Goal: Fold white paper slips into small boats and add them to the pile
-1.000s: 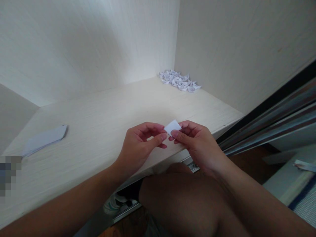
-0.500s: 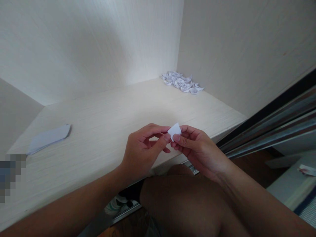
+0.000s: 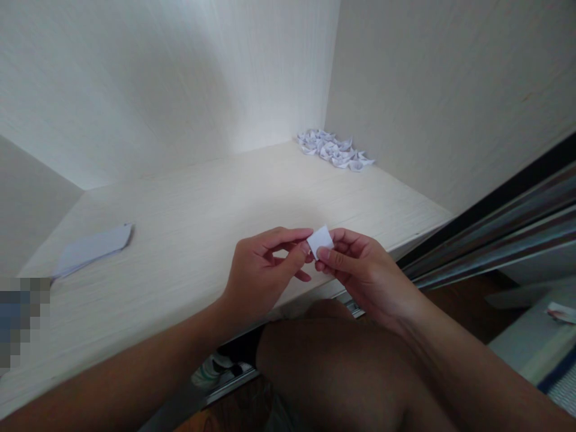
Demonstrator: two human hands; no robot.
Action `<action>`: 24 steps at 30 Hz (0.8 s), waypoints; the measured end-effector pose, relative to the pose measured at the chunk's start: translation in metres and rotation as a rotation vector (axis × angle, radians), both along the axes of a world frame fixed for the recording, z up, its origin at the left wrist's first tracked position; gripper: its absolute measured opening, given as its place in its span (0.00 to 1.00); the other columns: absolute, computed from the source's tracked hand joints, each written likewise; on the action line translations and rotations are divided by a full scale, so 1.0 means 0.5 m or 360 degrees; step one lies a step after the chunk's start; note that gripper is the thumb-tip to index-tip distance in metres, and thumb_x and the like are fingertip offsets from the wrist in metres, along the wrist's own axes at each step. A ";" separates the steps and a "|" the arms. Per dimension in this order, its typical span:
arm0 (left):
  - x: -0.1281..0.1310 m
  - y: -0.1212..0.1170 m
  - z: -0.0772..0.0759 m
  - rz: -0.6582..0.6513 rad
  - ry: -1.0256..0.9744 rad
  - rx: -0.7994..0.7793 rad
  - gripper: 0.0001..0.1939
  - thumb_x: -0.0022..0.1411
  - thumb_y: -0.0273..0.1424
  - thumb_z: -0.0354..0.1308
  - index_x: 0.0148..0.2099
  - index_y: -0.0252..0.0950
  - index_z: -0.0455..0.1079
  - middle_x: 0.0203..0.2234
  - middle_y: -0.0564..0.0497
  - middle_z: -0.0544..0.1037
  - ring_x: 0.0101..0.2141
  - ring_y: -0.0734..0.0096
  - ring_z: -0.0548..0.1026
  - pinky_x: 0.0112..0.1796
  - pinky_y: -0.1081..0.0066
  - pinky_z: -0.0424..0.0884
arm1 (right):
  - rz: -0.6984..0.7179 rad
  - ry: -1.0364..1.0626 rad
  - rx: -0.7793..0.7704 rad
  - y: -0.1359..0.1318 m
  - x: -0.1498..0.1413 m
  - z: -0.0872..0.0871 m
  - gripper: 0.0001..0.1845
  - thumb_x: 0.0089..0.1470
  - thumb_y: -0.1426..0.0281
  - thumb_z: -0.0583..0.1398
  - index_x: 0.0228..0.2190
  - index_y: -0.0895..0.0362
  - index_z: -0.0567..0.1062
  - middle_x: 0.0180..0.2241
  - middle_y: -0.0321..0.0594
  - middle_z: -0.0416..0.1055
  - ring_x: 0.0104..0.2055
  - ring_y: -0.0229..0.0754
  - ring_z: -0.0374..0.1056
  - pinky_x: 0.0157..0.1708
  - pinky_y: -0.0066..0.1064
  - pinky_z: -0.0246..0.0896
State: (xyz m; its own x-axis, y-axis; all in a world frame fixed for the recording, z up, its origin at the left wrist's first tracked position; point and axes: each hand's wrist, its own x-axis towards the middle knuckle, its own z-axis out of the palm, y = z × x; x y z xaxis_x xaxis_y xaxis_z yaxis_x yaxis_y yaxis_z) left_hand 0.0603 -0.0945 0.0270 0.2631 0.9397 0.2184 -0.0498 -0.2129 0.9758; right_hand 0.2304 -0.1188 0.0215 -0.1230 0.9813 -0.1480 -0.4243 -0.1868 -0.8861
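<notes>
A small square of folded white paper is held up between my two hands, above the front edge of the pale shelf. My right hand pinches its lower right part, with the thumb lying across the face. From the other side, my left hand grips the left corner between thumb and forefinger. The remaining left fingers are curled loosely below. How the paper's back is folded is hidden from me.
Several small folded paper pieces lie heaped in the far right corner of the shelf. A stack of white paper sheets rests at the left. Dark sliding-door rails run along the right, and my leg is below the edge.
The hands stay nearly in place around the folded paper, with only slight finger shifts. The whole view has moved a little.
</notes>
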 end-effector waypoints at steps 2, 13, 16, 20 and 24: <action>-0.003 0.000 -0.001 0.0029 0.0083 0.0069 0.09 0.59 0.28 0.68 0.43 0.34 0.82 0.31 0.50 0.82 0.28 0.69 0.80 0.26 0.69 0.85 | -0.0029 -0.0071 0.0040 -0.001 -0.001 0.000 0.10 0.44 0.69 0.75 0.30 0.55 0.82 0.28 0.34 0.77 0.29 0.33 0.69 0.35 0.27 0.63; -0.014 0.003 0.003 0.0058 0.0422 0.0512 0.10 0.61 0.27 0.64 0.46 0.37 0.82 0.34 0.48 0.84 0.27 0.72 0.80 0.19 0.78 0.76 | -0.0030 -0.0146 0.0117 -0.006 -0.003 -0.001 0.10 0.45 0.67 0.74 0.30 0.53 0.80 0.27 0.33 0.77 0.30 0.37 0.71 0.36 0.30 0.66; -0.018 0.003 0.010 0.0032 0.0515 0.0836 0.12 0.60 0.24 0.64 0.46 0.39 0.82 0.36 0.48 0.84 0.27 0.74 0.79 0.21 0.80 0.76 | 0.0001 -0.0140 0.0108 -0.008 0.000 -0.005 0.10 0.45 0.68 0.74 0.30 0.54 0.80 0.28 0.34 0.79 0.31 0.37 0.72 0.36 0.30 0.66; -0.019 0.003 0.016 0.0119 0.0581 0.1024 0.09 0.60 0.24 0.64 0.42 0.37 0.82 0.34 0.49 0.85 0.27 0.74 0.79 0.23 0.79 0.76 | 0.0031 -0.0120 0.0116 -0.009 0.001 -0.006 0.10 0.46 0.69 0.74 0.30 0.54 0.80 0.28 0.34 0.79 0.30 0.35 0.72 0.35 0.28 0.65; -0.019 0.005 0.019 0.0188 0.0632 0.1075 0.04 0.61 0.25 0.64 0.38 0.35 0.80 0.31 0.49 0.84 0.26 0.76 0.79 0.22 0.80 0.75 | 0.0051 -0.0188 0.0122 -0.011 -0.002 -0.002 0.10 0.47 0.68 0.74 0.30 0.55 0.79 0.27 0.34 0.79 0.30 0.35 0.72 0.35 0.28 0.65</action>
State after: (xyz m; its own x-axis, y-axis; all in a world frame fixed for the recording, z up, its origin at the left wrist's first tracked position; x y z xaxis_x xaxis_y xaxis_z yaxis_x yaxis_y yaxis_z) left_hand 0.0510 -0.0919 0.0363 0.3475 0.6639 0.6622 0.3349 -0.7475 0.5737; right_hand 0.2292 -0.1242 0.0203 -0.1408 0.9861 -0.0880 -0.3110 -0.1284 -0.9417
